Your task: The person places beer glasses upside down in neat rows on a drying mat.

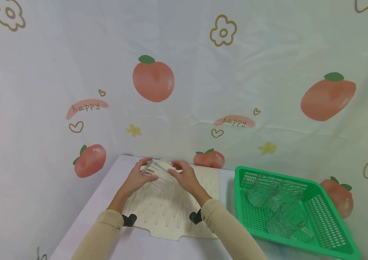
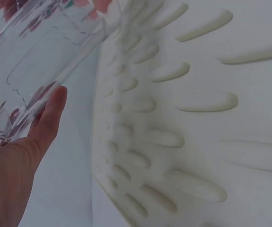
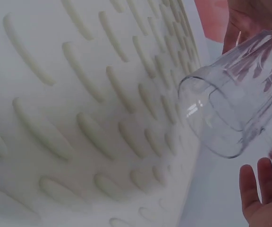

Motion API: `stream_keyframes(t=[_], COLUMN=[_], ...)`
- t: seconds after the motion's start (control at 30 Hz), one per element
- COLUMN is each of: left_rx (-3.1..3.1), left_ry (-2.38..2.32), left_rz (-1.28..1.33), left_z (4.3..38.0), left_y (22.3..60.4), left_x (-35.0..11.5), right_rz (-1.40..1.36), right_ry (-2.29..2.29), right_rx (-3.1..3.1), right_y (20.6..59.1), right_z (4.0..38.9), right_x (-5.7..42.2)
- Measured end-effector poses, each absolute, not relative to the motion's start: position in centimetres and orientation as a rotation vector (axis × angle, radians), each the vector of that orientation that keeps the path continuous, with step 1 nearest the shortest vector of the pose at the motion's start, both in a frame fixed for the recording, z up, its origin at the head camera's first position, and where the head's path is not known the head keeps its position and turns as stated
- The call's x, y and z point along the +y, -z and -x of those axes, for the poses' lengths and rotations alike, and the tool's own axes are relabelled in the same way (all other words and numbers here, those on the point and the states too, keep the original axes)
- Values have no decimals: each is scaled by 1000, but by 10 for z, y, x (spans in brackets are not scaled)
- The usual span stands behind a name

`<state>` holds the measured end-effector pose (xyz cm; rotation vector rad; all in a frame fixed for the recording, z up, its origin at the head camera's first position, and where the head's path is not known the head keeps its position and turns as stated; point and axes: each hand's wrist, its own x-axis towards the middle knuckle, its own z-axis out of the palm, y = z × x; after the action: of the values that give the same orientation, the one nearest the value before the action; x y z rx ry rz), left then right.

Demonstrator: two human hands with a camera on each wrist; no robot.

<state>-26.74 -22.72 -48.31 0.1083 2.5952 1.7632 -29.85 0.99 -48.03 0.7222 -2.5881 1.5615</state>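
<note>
Between both hands a clear glass cup (image 1: 158, 169) is held tilted above the far left part of a cream ridged mat (image 1: 171, 213). My left hand (image 1: 140, 175) grips the cup near its base, with the thumb (image 2: 51, 111) along the side in the left wrist view. On the other side, my right hand (image 1: 185, 177) pinches a clear part at the cup's side with thumb and forefinger; its other fingers (image 3: 251, 187) stand loosely extended. The cup's open rim (image 3: 211, 118) points over the mat in the right wrist view. Glare partly hides the contact with the right fingertips.
A green plastic basket (image 1: 240, 213) stands right of the mat, with several clear glass cups (image 1: 286, 220) lying in it. The white table (image 1: 86, 231) meets a fruit-patterned cloth (image 1: 184, 119) at the back and left.
</note>
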Motion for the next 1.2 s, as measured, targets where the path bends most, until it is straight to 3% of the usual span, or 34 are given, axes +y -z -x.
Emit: stream_keyframes(t=[0.67,1.2], left_rx=[2754,2693], left_ry=[-1603,-1630], left_rz=[-393,-208], left_z=[270,270], left_y=[475,480], left_x=[-221,-241], right_rz=[-745,-654], right_ry=[-1163,-1250], right_rx=[-2735,-2662], right_y=[470,477], right_z=[296,296], right_x=[9,0])
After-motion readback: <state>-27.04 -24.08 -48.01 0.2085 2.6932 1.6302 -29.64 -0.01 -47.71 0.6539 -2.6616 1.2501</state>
